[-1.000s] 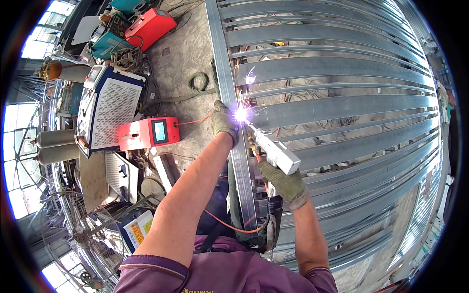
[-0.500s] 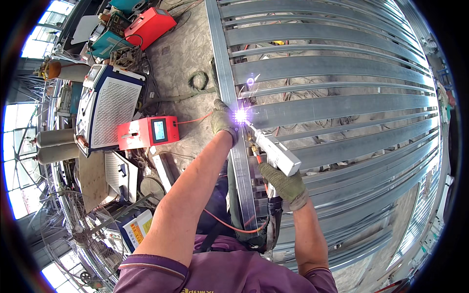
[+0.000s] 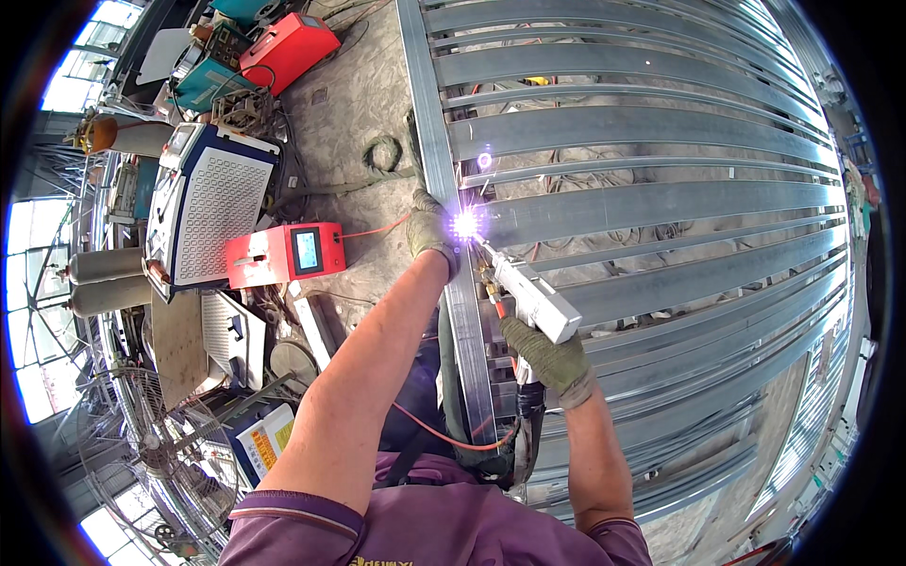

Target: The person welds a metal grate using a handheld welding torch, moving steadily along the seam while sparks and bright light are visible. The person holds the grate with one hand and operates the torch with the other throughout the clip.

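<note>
My right hand (image 3: pixel 549 360), in a green knit glove, is closed round the handle of a white and silver welding gun (image 3: pixel 536 300). The gun's nozzle points up and left at a bright violet-white arc (image 3: pixel 465 224), with sparks flying off it. That glare hides the joint where a flat grey crossbar (image 3: pixel 604 215) meets the long side tube (image 3: pixel 431 113) of a metal frame. Just left of the arc my left hand (image 3: pixel 430 226), gloved too, grips the side tube, its fingertips partly hidden. An orange hose (image 3: pixel 444 438) loops below the gun.
Several parallel crossbars fill the right side. At left stand a red box with a screen (image 3: pixel 286 255), a white and blue cabinet (image 3: pixel 226 208) and a wire fan (image 3: pixel 156 443). Another red machine (image 3: pixel 288 52) sits farther back. A coiled hose (image 3: pixel 382 154) and cables lie on the floor.
The sparks have changed shape, with fewer long streaks above the arc. Both hands and the welding gun hold almost the same place.
</note>
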{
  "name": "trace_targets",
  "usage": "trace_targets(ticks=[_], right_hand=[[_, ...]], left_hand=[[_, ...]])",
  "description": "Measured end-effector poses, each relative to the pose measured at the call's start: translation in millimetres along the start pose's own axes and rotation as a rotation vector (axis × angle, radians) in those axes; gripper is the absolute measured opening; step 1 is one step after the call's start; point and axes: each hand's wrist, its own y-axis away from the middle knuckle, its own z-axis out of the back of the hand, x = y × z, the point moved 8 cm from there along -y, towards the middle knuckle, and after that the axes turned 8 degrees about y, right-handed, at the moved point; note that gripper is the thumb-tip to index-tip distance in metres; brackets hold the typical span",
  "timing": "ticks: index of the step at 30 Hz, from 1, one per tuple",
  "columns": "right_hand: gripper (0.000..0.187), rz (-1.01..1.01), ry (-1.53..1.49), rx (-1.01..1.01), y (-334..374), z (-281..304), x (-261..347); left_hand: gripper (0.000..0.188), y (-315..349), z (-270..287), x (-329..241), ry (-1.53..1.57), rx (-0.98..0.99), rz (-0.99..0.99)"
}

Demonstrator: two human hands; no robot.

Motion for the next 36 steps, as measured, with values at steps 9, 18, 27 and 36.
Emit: trace_targets(ticks=[9, 18, 27, 36], right_hand=[[0.045, -0.022, -0.009, 0.017, 1.3, -1.7, -7.1], [0.045, -0.012, -0.037, -0.003, 3.5, -1.8, -10.4], [0.048, -0.001, -0.020, -0.009, 6.7, -1.9, -12.3], [0.048, 0.042, -0.008, -0.043, 10.8, -3.6, -6.0]], left_hand=[[0.040, -0.4, -0.6, 1.4, -0.004, 0.006, 0.002], [0.043, -1.5, -2.1, 3.2, -0.003, 0.011, 0.008], [0.046, -3.6, -3.9, 4.7, 0.002, 0.013, 0.011], [0.049, -5.7, -1.3, 7.8, 0.003, 0.005, 0.019]])
